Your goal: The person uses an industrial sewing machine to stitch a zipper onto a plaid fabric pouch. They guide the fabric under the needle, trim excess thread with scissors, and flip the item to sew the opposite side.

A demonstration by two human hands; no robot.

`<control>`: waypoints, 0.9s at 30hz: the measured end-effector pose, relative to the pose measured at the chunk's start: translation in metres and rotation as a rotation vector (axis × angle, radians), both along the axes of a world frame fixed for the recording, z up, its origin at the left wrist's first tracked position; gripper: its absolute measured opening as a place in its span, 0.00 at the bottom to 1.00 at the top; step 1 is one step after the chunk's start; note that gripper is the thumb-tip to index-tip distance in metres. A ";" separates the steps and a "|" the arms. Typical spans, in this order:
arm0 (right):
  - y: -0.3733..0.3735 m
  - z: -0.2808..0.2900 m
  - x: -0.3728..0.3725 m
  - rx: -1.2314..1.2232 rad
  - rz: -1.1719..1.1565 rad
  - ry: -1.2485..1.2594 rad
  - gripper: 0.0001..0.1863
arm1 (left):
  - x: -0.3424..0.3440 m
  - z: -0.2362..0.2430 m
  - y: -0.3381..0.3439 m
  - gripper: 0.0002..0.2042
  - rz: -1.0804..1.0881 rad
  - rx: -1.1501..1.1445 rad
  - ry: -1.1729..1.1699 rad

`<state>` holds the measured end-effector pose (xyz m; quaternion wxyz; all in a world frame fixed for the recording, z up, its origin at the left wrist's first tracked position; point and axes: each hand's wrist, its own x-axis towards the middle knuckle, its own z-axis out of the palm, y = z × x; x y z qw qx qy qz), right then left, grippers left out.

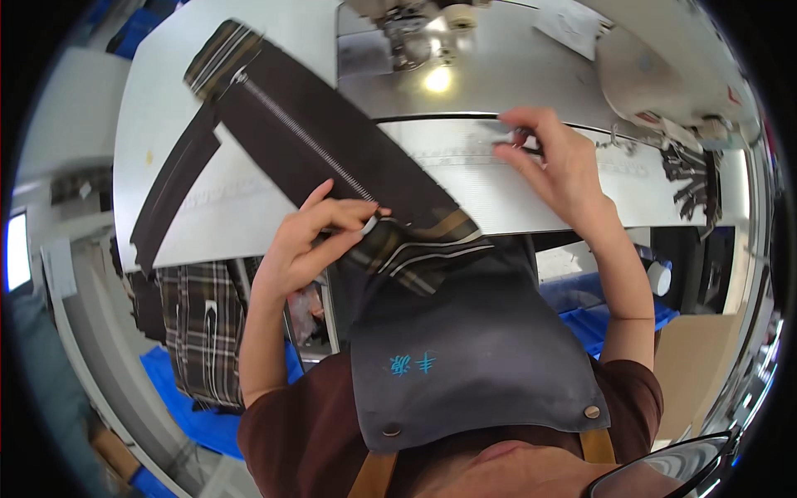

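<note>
A long dark brown fabric piece (340, 116) with plaid ends lies slantwise over the white table edge. A silver metal zip (303, 137) runs along its length, with the slider near the far end. My left hand (311, 241) is closed on the near end of this piece, thumb and fingers pinching it by the plaid part. To the right, above the table, my right hand (560, 162) is closed around small thread snips (516, 137), whose blades are blurred. A narrow dark fabric strip (174, 187) lies left of the zip piece.
The sewing machine's needle area (415, 41) is lit at the back, on a metal bed. Dark fabric scraps (693, 187) hang at the table's right end. Plaid fabric pieces (203, 332) lie below left on blue material. A cardboard sheet (701, 365) stands at lower right.
</note>
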<state>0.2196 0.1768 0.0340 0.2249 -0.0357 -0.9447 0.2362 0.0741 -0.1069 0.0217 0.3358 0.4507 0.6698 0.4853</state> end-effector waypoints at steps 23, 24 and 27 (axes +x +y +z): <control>-0.006 -0.015 -0.059 0.476 0.140 -0.002 0.18 | 0.017 -0.016 -0.015 0.10 0.387 0.378 0.072; -0.008 -0.005 -0.054 0.517 0.112 0.014 0.20 | 0.016 -0.017 -0.013 0.17 0.638 0.499 -0.077; -0.043 0.003 -0.036 0.269 0.371 -0.132 0.31 | 0.001 0.009 -0.012 0.22 1.021 0.426 -0.609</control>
